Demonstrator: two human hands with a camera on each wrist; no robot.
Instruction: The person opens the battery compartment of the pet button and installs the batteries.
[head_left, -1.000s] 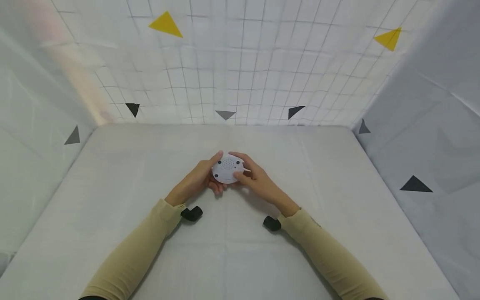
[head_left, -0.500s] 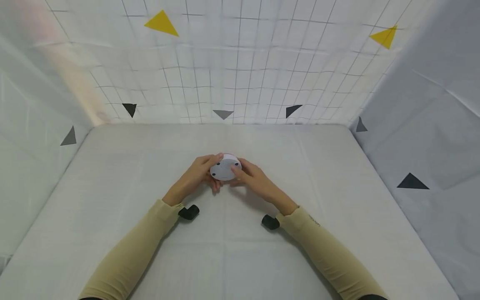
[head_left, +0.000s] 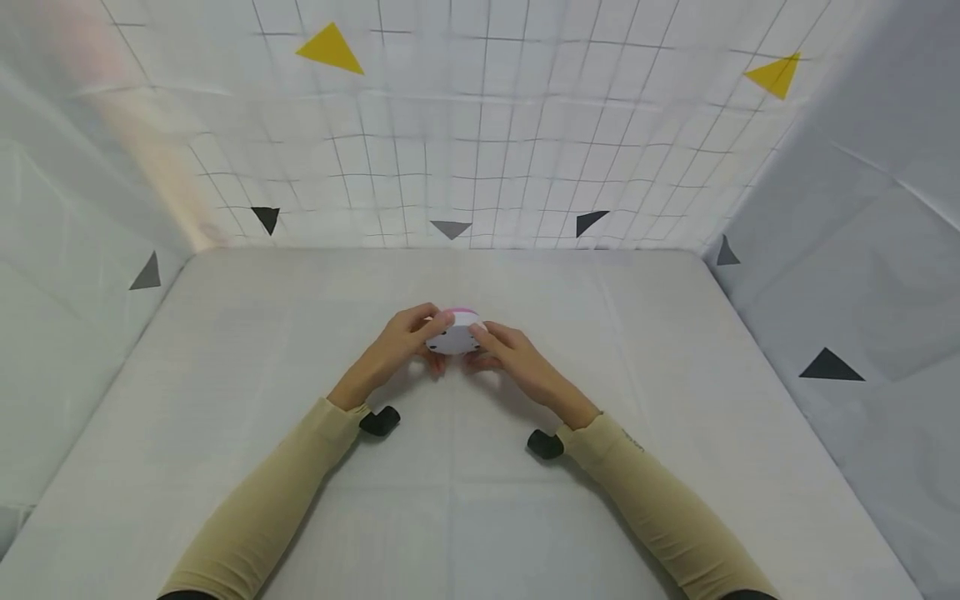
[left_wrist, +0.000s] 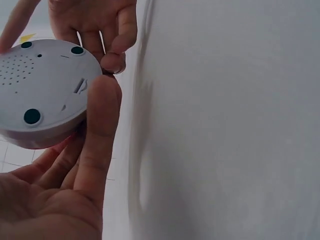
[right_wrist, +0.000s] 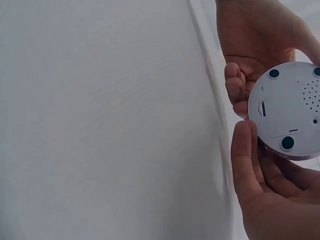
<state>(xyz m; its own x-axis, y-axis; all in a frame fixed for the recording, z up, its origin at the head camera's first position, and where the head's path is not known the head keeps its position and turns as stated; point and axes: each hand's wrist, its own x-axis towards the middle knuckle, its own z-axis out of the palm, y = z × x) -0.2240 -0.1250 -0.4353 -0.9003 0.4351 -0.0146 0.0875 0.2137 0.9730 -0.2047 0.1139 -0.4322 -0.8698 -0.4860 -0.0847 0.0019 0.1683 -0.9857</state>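
Observation:
Both hands hold a round white device (head_left: 454, 340) between them, over the middle of the white table. Its underside, turned toward me, has dark round feet, a cluster of small speaker holes and a small slotted catch; a pink edge shows at the far side. My left hand (head_left: 390, 352) grips its left side, thumb on the rim and fingers behind. On the other side my right hand (head_left: 523, 367) pinches it with the thumb at the near face. Close up, the underside of the device (left_wrist: 55, 92) is plain in the left wrist view. Its top is hidden.
White sheeting covers the table (head_left: 450, 533). A gridded white curtain (head_left: 510, 125) with yellow and dark triangles hangs behind, and grey-white sheets stand at both sides. Dark wrist cameras (head_left: 380, 422) sit at the sleeve cuffs.
The device has tilted, so its underside looks narrower and its white side and pink edge now show at the far side. The right thumb has shifted on it. Both hands keep hold.

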